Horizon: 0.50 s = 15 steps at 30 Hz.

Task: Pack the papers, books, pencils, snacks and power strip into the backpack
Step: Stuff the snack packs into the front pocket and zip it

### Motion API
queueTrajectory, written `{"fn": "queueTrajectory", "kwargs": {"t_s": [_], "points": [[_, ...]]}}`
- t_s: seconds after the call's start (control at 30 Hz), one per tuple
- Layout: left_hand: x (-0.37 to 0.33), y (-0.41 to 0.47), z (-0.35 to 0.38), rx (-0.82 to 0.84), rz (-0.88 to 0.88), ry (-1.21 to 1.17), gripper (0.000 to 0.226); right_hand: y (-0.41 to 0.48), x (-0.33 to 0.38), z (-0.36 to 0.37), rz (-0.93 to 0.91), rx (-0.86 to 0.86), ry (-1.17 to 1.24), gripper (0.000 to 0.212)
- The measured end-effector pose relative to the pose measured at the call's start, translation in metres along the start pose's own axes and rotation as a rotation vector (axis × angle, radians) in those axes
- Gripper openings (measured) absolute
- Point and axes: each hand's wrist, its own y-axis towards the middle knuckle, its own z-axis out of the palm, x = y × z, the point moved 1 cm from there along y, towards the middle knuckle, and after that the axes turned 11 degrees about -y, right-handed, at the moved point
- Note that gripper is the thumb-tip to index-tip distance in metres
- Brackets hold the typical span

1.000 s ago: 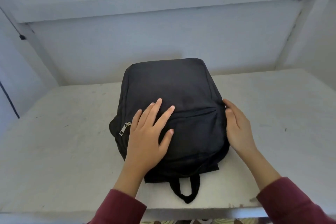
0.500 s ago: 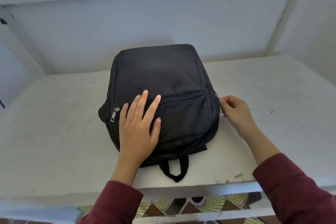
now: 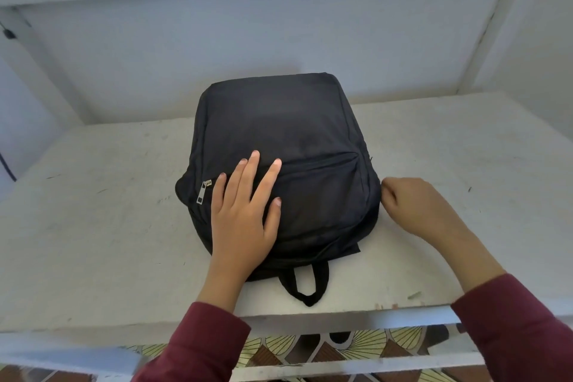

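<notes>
Backpack (image 3: 279, 139) lies flat on the desk (image 3: 93, 211). Left hand (image 3: 245, 217) presses its front, fingers (image 3: 266, 177) spread. The right hand (image 3: 415, 208) curls at its right edge, can't tell if it's pinching a zipper. Looks like zipper work, so next up: a steady pull while holding it down.

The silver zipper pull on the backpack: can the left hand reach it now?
Probably yes. The zipper pull lies uncovered just beside the left hand, which rests flat on the backpack; nothing lies between them.
</notes>
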Motion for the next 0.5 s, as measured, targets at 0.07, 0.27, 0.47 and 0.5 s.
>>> {"fn": "queueTrajectory", "kwargs": {"t_s": [0.07, 0.27, 0.47, 0.5], "points": [[0.000, 0.000, 0.000, -0.003, -0.007, -0.012, 0.049, -0.022, 0.013, -0.013, -0.062, 0.157, -0.018, 0.036], [-0.003, 0.000, -0.003, -0.084, -0.051, -0.318, 0.045, -0.075, 0.056, -0.029, -0.288, 0.328, 0.040, 0.035], [-0.043, -0.026, -0.016, 0.053, 0.210, -0.617, 0.027, -0.064, 0.057, -0.023, -0.316, 0.161, 0.166, 0.034], [-0.050, -0.031, -0.014, 0.085, 0.256, -0.581, 0.026, -0.063, 0.057, -0.024, -0.324, 0.112, 0.164, 0.035]]}}
